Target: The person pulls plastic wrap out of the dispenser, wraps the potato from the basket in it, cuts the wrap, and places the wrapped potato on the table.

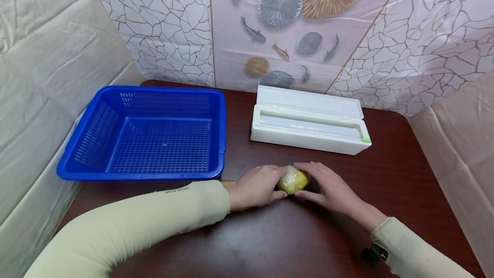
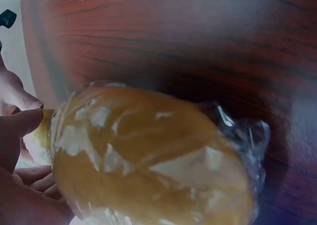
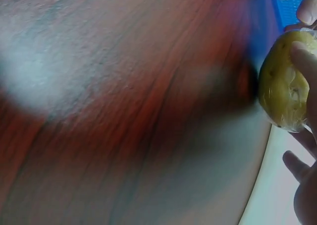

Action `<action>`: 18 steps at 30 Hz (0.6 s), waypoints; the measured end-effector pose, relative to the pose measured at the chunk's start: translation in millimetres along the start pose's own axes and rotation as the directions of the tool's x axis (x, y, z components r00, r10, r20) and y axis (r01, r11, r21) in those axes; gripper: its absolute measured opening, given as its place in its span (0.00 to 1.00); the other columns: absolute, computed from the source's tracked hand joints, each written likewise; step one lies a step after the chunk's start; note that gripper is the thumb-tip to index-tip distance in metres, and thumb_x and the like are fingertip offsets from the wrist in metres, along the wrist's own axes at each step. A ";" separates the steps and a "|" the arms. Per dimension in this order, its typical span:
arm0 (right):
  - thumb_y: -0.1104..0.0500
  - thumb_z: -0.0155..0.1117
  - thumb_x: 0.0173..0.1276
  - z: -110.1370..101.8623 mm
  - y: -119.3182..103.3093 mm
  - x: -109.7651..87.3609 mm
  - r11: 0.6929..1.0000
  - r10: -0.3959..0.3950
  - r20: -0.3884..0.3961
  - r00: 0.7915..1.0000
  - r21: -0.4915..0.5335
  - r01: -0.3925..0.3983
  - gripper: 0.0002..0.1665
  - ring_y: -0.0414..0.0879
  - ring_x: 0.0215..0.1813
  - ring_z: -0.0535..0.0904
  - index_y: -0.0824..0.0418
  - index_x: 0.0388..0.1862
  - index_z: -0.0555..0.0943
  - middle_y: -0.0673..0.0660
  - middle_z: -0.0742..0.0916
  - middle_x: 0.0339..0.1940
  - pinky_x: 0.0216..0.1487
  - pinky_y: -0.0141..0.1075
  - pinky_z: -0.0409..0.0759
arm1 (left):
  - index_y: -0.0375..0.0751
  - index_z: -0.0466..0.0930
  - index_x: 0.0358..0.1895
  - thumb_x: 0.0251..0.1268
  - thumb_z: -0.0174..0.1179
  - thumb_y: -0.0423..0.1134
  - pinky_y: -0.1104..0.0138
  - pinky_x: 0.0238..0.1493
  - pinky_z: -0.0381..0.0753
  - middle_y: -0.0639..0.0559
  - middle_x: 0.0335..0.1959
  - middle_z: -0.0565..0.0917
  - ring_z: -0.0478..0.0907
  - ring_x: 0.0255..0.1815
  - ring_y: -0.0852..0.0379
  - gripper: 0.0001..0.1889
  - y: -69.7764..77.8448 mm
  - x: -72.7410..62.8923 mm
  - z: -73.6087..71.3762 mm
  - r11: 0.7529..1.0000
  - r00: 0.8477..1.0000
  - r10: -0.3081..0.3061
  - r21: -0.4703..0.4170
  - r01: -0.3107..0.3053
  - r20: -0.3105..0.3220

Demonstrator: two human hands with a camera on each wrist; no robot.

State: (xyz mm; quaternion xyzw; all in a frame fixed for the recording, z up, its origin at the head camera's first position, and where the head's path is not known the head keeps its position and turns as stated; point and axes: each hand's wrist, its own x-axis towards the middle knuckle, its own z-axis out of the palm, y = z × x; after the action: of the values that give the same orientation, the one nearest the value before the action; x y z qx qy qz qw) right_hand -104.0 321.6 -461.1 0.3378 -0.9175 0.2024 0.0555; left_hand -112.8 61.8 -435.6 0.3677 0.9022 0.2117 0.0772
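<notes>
A yellow potato [image 1: 294,181] in clear cling film sits between both hands over the table. My left hand [image 1: 259,186] holds its left side, thumb at the near edge and fingers at the far edge. From the right, my right hand [image 1: 333,188] grips it between thumb and fingers. In the right wrist view, a finger lies across the filmed skin of the potato [image 3: 282,84]. A second film-wrapped potato [image 2: 148,150] looms large in the left wrist view, beside the left wrist; the left forearm mostly hides it in the head view.
A blue perforated basket [image 1: 140,176] stands at the left. Behind the hands, a white box [image 1: 308,140] has its lid raised, with a roll of cling film [image 1: 308,126] inside. Patterned cloth walls [image 1: 173,25] enclose the dark wooden table [image 1: 266,243].
</notes>
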 end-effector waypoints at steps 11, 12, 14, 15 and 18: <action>0.55 0.79 0.68 -7.6 -0.2 5.8 0.995 0.044 0.020 0.999 0.084 -0.045 0.28 0.45 0.56 0.86 0.58 0.66 0.85 0.51 0.90 0.56 0.53 0.49 0.85 | 0.40 0.81 0.65 0.71 0.71 0.50 0.65 0.48 0.83 0.49 0.49 0.89 0.85 0.45 0.58 0.26 1.3 5.7 -3.0 0.962 0.989 -0.150 -0.228 0.149 0.014; 0.55 0.78 0.69 -9.1 0.0 6.6 0.993 0.056 0.037 0.998 0.100 -0.060 0.26 0.45 0.56 0.86 0.59 0.65 0.86 0.51 0.90 0.56 0.53 0.49 0.85 | 0.40 0.81 0.64 0.72 0.70 0.50 0.65 0.47 0.83 0.49 0.49 0.90 0.84 0.45 0.58 0.25 1.4 5.6 -3.8 0.958 0.987 -0.158 -0.238 0.157 0.016; 0.55 0.75 0.73 -13.1 -0.2 9.1 0.985 0.081 0.082 0.993 0.143 -0.092 0.22 0.44 0.56 0.87 0.60 0.63 0.86 0.51 0.91 0.55 0.54 0.47 0.86 | 0.39 0.83 0.63 0.73 0.68 0.50 0.66 0.47 0.83 0.49 0.50 0.90 0.85 0.45 0.58 0.24 1.1 5.4 -6.2 0.950 0.986 -0.168 -0.265 0.167 0.019; 0.55 0.73 0.75 -15.3 -0.4 10.8 0.979 0.092 0.109 0.990 0.173 -0.110 0.20 0.44 0.56 0.87 0.60 0.62 0.87 0.51 0.91 0.55 0.54 0.46 0.86 | 0.39 0.83 0.62 0.73 0.68 0.50 0.67 0.48 0.83 0.49 0.50 0.90 0.85 0.46 0.57 0.23 1.0 5.1 -8.1 0.943 0.985 -0.172 -0.283 0.172 0.025; 0.54 0.68 0.79 -22.3 -1.8 16.6 0.953 0.118 0.191 0.974 0.255 -0.165 0.15 0.40 0.53 0.86 0.58 0.59 0.88 0.48 0.91 0.52 0.53 0.40 0.87 | 0.38 0.84 0.63 0.74 0.67 0.51 0.67 0.53 0.82 0.50 0.53 0.91 0.86 0.51 0.57 0.24 0.4 3.8 -14.9 0.920 0.980 -0.191 -0.336 0.199 0.059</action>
State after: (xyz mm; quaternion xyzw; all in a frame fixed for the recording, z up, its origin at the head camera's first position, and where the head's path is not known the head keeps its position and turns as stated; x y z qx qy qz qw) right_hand -116.3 319.6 -436.2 0.2917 -0.9048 0.2983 -0.0857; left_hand -119.6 59.9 -422.0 0.2599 0.8830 0.3511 0.1717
